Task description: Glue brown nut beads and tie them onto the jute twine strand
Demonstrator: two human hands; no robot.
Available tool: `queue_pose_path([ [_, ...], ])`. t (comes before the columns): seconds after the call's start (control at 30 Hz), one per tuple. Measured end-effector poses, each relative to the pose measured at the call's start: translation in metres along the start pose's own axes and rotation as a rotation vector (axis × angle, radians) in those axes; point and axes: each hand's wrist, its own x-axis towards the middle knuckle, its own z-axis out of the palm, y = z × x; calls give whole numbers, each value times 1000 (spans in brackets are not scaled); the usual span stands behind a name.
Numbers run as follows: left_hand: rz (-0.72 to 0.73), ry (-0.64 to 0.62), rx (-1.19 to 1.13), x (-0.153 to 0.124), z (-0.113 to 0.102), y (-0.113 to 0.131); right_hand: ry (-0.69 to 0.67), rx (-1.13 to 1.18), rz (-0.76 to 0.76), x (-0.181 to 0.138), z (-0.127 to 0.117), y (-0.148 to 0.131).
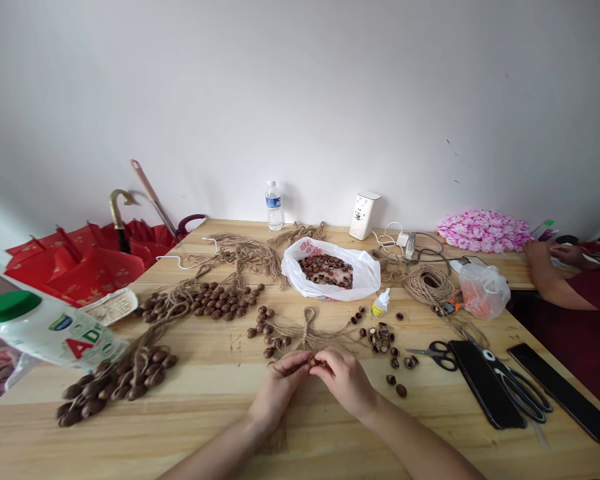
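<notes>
My left hand and my right hand meet at the front middle of the table, fingertips pinched together. Between them shows a small brown piece that looks like a nut shell, mostly covered by the fingers. Just beyond lies a knotted twine bundle with a loop at its top, its strands fanning out to both sides. Brown nuts sit at the ends of the left strands. Right of my hands are loose half shells, some with the hollow side up. A small glue bottle stands behind them.
A white plastic bag of shells lies open at the middle. Finished-looking nut bunches and a tilted white bottle are left. Scissors, phones and a twine coil lie right. Another person's arm rests far right.
</notes>
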Motion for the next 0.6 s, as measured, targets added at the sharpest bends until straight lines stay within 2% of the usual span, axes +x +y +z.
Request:
queue_pose_path([
  [0.23, 40, -56, 91, -1, -2, 2, 27, -23, -13, 1, -1, -2],
  [0.47, -175, -178, -285, -3, 3, 2, 12, -8, -58, 2, -1, -4],
  [0.6, -239, -185, -452, -3, 4, 2, 20, 91, 27, 3, 0, -2],
])
